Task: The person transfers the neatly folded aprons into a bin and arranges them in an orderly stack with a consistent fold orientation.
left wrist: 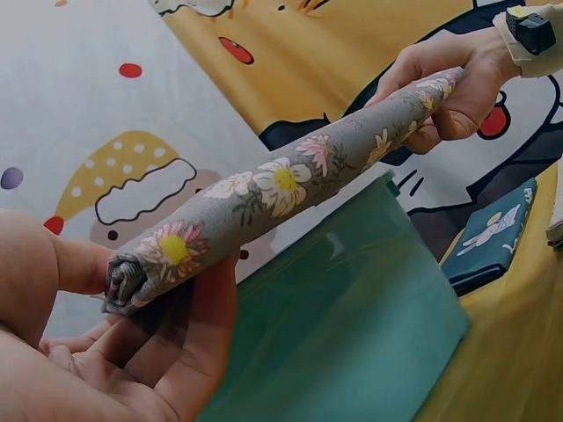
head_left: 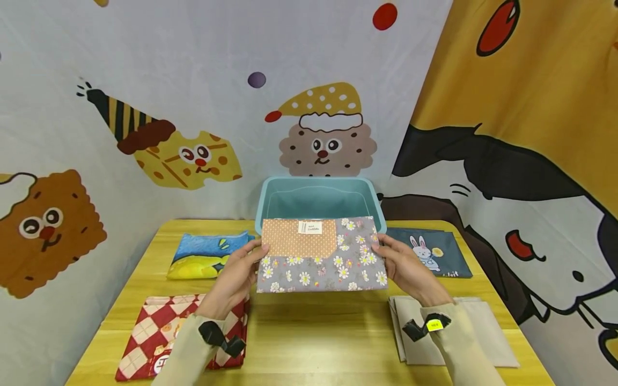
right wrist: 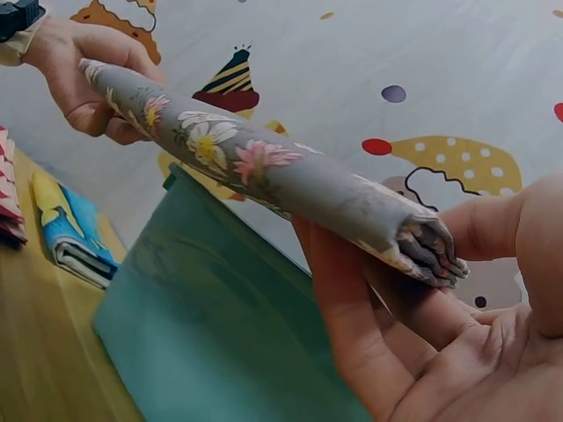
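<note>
Head view: your left hand point(head_left: 236, 274) and right hand point(head_left: 409, 269) pinch opposite short ends of a grey, daisy-printed folded cloth point(head_left: 322, 271), raised in front of a teal plastic bin point(head_left: 316, 206). Left wrist view: your thumb and fingers close over its layers; it should prove light, soft, unbreakable, little prone to slip. Right wrist view: folds gape at the end, so grip every layer there. A yellow wood-grain tabletop point(right wrist: 44, 352) carries the bin; a white, cartoon-printed fabric backdrop point(right wrist: 325, 79) hangs behind.

Matt floral cloth point(head_left: 322, 271), smooth plastic bin point(head_left: 318, 202), glossy wood-grain tabletop point(head_left: 318, 338)
</note>
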Available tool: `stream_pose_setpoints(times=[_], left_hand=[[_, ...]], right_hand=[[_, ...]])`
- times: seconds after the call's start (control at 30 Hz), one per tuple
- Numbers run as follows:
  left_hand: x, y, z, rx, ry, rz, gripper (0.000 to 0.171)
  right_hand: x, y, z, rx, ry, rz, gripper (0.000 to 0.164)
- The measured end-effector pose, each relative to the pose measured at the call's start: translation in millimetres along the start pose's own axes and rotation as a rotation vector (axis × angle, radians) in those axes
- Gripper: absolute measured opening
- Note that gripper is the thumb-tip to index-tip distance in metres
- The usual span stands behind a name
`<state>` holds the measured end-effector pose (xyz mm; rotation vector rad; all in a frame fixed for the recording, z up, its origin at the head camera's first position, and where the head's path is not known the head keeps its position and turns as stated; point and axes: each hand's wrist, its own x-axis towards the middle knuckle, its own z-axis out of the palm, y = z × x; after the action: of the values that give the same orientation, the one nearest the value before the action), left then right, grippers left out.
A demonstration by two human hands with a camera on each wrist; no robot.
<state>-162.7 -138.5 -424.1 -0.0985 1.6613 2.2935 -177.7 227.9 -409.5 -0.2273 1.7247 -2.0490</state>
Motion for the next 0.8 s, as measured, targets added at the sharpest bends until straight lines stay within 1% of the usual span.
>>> stream_pose_setpoints(times=[0.13, 0.23, 0.37, 0.5, 0.63, 0.8], left_hand=[[7.8, 2.7, 0.2, 0.008, 0.021, -0.009, 0.044], [12.5, 5.0, -0.2, 0.026, 0.031, -0.013, 0.044], [18.5, 8.6, -1.0, 0.05, 0.023, -0.007, 0.042], [24.4, 11.8, -2.1, 0.048, 0.025, -0.005, 0.042], [28.7, 15.5, -2.3, 0.048, 0.035, -0.008, 0.043], [34.2, 19.2, -1.9, 0.052, 0.034, 0.002, 0.039]], right_hand=[[6.6, -3.9, -0.1, -0.028, 0.053, 0.011, 0.059], [11.2, -6.5, -0.5, -0.037, 0.072, 0.021, 0.059], [16.4, -11.6, -0.4, -0.054, 0.097, 0.029, 0.059], [21.2, -16.8, -0.8, -0.087, 0.128, 0.032, 0.058], [26.4, -20.4, -1.9, -0.103, 0.145, 0.038, 0.058], [33.5, -23.2, -4.7, -0.091, 0.137, 0.036, 0.055]])
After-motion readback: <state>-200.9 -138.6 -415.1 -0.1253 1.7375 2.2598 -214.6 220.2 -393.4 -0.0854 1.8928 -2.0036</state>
